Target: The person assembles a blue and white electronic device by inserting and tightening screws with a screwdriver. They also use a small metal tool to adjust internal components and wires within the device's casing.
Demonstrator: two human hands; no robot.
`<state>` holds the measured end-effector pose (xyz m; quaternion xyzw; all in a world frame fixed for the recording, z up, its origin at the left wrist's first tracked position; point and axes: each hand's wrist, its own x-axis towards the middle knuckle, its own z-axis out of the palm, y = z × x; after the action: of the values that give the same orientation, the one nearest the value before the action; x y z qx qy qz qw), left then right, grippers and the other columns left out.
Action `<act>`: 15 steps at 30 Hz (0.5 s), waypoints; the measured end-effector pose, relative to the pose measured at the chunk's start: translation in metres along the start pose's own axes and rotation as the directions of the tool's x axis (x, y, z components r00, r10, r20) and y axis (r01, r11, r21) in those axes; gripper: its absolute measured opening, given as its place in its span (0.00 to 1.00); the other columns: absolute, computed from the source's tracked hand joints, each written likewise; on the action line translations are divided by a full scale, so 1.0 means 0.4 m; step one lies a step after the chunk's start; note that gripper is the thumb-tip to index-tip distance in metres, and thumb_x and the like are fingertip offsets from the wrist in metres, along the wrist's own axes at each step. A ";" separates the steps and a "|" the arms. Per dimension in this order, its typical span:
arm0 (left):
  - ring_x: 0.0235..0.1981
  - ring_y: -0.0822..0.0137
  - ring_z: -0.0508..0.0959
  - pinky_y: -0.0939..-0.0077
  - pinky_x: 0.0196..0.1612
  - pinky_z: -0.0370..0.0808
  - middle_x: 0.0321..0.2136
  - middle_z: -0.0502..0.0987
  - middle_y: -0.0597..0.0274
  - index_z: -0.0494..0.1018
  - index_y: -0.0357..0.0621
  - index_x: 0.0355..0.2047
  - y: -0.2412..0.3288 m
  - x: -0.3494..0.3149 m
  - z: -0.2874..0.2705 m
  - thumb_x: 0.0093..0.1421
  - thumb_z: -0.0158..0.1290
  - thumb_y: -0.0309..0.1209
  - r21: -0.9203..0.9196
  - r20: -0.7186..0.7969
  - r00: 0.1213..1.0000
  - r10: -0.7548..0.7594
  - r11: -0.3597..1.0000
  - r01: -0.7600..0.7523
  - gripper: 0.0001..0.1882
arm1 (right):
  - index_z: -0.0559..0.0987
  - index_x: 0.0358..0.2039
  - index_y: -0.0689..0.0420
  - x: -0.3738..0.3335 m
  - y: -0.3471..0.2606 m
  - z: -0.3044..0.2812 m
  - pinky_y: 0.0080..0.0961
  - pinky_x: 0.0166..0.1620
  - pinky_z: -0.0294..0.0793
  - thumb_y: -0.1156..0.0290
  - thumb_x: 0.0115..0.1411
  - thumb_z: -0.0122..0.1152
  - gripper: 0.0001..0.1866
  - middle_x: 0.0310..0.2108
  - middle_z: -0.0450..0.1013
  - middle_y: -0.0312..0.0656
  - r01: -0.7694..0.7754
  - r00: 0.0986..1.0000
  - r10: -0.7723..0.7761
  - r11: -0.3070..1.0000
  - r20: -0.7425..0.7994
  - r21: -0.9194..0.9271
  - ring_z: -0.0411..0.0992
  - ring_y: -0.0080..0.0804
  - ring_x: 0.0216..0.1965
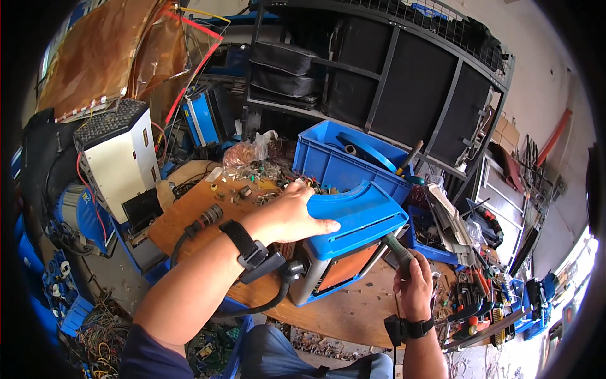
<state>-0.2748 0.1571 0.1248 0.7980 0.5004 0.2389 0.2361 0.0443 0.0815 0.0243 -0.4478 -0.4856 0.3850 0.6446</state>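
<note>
A boxy case with a blue top point(353, 218), grey sides and a copper-brown panel stands tilted on the wooden table. My left hand point(287, 215) grips the left part of its top, the thumb flat on the blue surface and the fingers over the far edge. At the case's right corner, my right hand point(415, 287) is closed around a dark green handled tool point(396, 251). The tool's tip is hidden by the case. A thick black cable point(268, 304) curves to a round black fitting at the case's lower left; a ribbed connector point(205, 218) lies further left.
The wooden table point(360, 319) carries scattered small parts and debris. Behind the case stands a blue crate point(315, 151) holding a blue ring-shaped piece. Hand tools point(476, 294) crowd the right side. A white cabinet-like unit point(123, 164) is on the left, with tangled wires point(104, 335) below.
</note>
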 end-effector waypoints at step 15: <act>0.56 0.38 0.70 0.51 0.58 0.70 0.55 0.66 0.35 0.65 0.26 0.58 0.049 -0.121 0.096 0.57 0.58 0.59 0.166 -0.379 0.914 0.144 0.982 -0.086 0.46 | 0.70 0.55 0.62 -0.005 -0.003 -0.012 0.19 0.24 0.71 0.64 0.70 0.51 0.19 0.32 0.72 0.39 -0.006 1.000 0.005 0.999 0.024 0.047 0.71 0.23 0.25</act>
<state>-0.2563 0.1002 0.1001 0.7776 0.5057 0.3691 0.0585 0.0486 0.0783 0.0241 -0.4293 -0.4826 0.4035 0.6481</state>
